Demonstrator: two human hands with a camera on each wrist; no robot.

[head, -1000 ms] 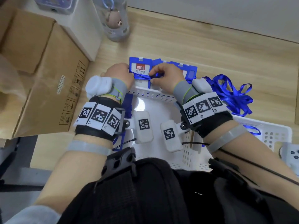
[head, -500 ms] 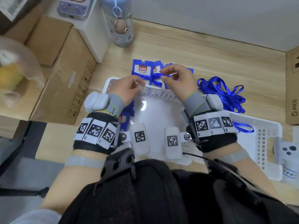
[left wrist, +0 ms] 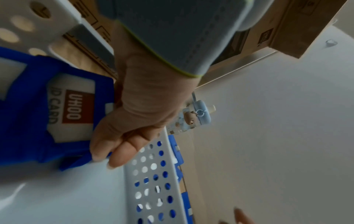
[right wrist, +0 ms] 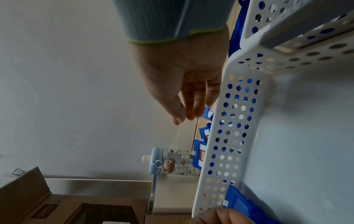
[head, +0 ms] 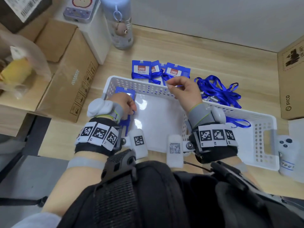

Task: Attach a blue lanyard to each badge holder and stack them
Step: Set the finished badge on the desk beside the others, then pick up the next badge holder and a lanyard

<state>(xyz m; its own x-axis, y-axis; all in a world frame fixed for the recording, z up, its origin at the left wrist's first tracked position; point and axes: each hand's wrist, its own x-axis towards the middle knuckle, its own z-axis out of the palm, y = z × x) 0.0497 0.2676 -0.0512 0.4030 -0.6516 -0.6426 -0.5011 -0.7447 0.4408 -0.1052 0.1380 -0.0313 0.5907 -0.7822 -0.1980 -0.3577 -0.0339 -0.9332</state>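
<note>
badge holder (left wrist: 63, 106) looks light, stiff plastic – left hand (head: 122, 102) grips its edge; right hand (head: 184, 91) hangs relaxed, holding nothing.

The wooden table (head: 205, 51) bears a white basket (head: 256, 116), badge holders (head: 141, 69), lanyards (head: 218, 91), boxes (head: 69, 76) and a bottle (head: 121, 22).

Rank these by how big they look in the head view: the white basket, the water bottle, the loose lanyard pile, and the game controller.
1. white basket
2. water bottle and loose lanyard pile: alike, not ranked
3. game controller, partly hidden behind the basket's end
</note>
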